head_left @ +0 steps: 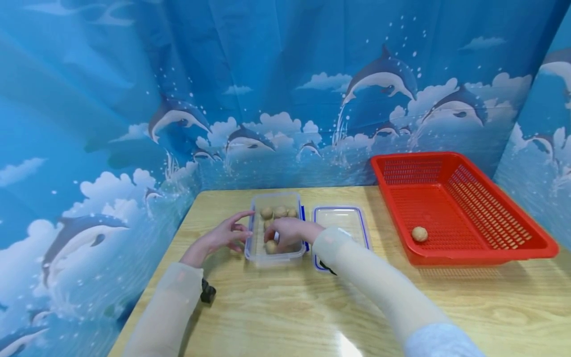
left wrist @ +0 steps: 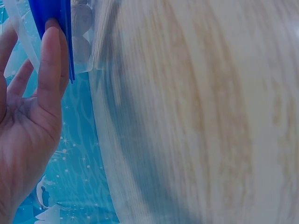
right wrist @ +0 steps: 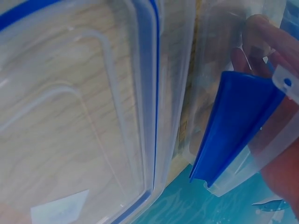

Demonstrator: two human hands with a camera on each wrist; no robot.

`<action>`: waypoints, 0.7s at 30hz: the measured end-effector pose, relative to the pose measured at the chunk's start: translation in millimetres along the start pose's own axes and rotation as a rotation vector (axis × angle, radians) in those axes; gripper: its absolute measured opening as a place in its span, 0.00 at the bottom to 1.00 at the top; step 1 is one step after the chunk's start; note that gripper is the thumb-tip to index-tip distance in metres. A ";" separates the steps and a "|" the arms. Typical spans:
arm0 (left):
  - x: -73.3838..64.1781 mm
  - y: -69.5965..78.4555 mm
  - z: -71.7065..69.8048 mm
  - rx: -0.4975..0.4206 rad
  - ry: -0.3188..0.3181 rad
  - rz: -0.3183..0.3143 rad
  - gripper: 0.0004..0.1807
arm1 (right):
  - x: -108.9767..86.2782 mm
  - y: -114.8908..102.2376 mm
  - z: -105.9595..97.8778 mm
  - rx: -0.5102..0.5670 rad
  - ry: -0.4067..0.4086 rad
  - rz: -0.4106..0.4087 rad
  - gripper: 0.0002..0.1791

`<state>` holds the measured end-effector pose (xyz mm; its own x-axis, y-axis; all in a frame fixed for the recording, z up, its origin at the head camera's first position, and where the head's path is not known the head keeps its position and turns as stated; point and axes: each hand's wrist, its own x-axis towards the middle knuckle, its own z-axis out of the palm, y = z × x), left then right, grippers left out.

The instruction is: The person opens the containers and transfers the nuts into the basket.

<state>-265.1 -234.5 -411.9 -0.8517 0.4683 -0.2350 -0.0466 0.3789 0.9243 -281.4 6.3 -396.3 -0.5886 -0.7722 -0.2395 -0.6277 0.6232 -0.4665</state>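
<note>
A clear plastic food container (head_left: 255,253) with blue latches stands on the table. Inside are several round tan balls (head_left: 280,211), grouped toward its far end. My right hand (head_left: 292,232) reaches into the container from the right, curled fingers holding a tan ball (head_left: 271,246) near its front end. In the right wrist view, those fingers show blurrily through the clear wall behind a blue latch (right wrist: 233,126). At the container's left side, my left hand (head_left: 225,234) has its fingers loosely spread; in the left wrist view a finger touches the blue latch (left wrist: 51,14).
The container's clear lid (head_left: 341,223), edged with a blue seal, lies on the table (head_left: 250,307) just right of it. Further right is a red slotted basket (head_left: 486,255) with one tan ball (head_left: 419,234) in it. A dolphin-printed curtain (head_left: 276,99) hangs behind.
</note>
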 end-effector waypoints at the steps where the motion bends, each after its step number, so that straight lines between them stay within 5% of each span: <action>1: 0.1 -0.2 -0.1 0.001 -0.001 0.001 0.37 | -0.1 0.7 0.1 0.001 0.002 -0.002 0.21; 10: 1.1 0.8 0.0 0.009 0.001 -0.004 0.38 | -8.7 3.3 -8.7 0.142 0.057 -0.068 0.22; 21: 0.4 2.7 -0.5 -0.006 0.001 -0.017 0.39 | -35.5 9.7 -54.8 0.278 0.108 -0.053 0.26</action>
<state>-265.9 -233.7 -409.4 -0.8512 0.4612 -0.2504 -0.0644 0.3818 0.9220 -294.5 46.6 -345.7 -0.6190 -0.7756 -0.1239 -0.5038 0.5131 -0.6949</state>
